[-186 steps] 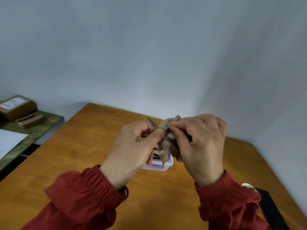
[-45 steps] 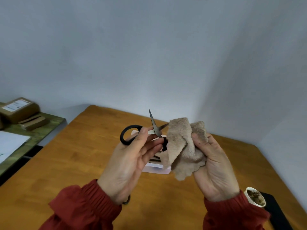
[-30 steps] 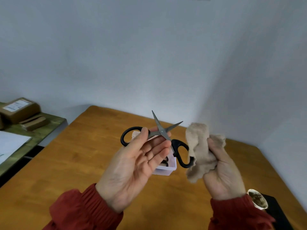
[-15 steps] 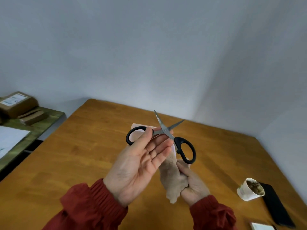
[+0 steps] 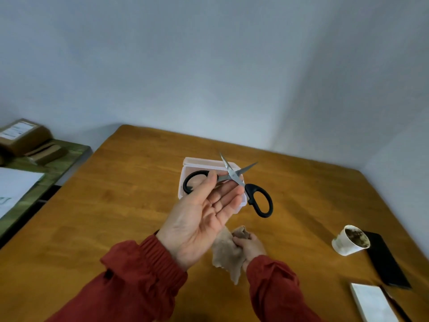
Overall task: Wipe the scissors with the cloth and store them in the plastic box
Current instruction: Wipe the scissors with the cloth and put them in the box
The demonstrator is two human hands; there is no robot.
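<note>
Black-handled scissors (image 5: 259, 201) with their steel blades spread apart are pinched between the thumb and fingers of my left hand (image 5: 202, 219), palm up, above the table. Right under them stands the clear plastic box (image 5: 199, 164), lid off, partly hidden by my fingers. The beige fluffy cloth (image 5: 226, 254) is bunched in my right hand (image 5: 249, 246), which is down low at the wooden table (image 5: 116, 205) in front of me.
A paper cup (image 5: 348, 241) with dark residue lies tilted at the right beside a black flat device (image 5: 385, 261). A white card or phone (image 5: 371, 303) is at the lower right. A green side table (image 5: 34, 173) at the left carries cardboard boxes and paper.
My right hand has dropped with the cloth from beside the scissors down to the table. The left hand keeps the open scissors, now over the box. The view has tilted down.
</note>
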